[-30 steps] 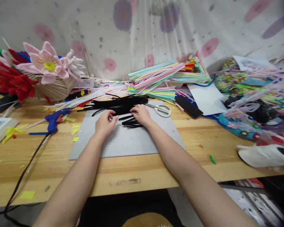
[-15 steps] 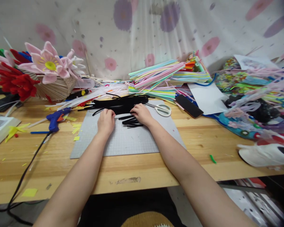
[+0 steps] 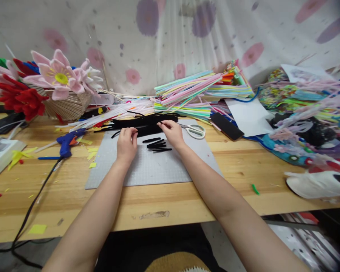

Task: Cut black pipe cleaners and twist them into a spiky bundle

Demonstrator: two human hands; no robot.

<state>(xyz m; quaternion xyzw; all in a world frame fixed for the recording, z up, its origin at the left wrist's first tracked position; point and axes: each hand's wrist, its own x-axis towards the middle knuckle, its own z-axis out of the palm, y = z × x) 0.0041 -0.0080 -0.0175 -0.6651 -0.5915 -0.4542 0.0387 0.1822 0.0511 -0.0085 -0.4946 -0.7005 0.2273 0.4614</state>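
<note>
A bundle of black pipe cleaners [image 3: 147,121] lies across the grey cutting mat [image 3: 155,170]. At its near left side, my left hand [image 3: 127,143] is closed, with a black pipe cleaner [image 3: 115,134] sticking out to its left. My right hand [image 3: 171,132] is pinched in front of the bundle's right part, apparently on a black pipe cleaner too; black against black hides how far it runs. Several short cut black pieces [image 3: 156,144] rest on the mat between and below the hands. Scissors with white handles [image 3: 197,131] lie just right of my right hand.
A blue glue gun [image 3: 68,142] with a black cord lies left of the mat, near yellow scraps [image 3: 93,155]. Behind are pastel pipe cleaners [image 3: 187,90] and fuzzy flowers [image 3: 59,75]. A dark phone [image 3: 226,126] and white paper [image 3: 246,117] lie to the right.
My right hand has lifted off the short black pieces and moved slightly up toward the bundle, uncovering them. My left hand has barely moved, its fingers slightly shifted.
</note>
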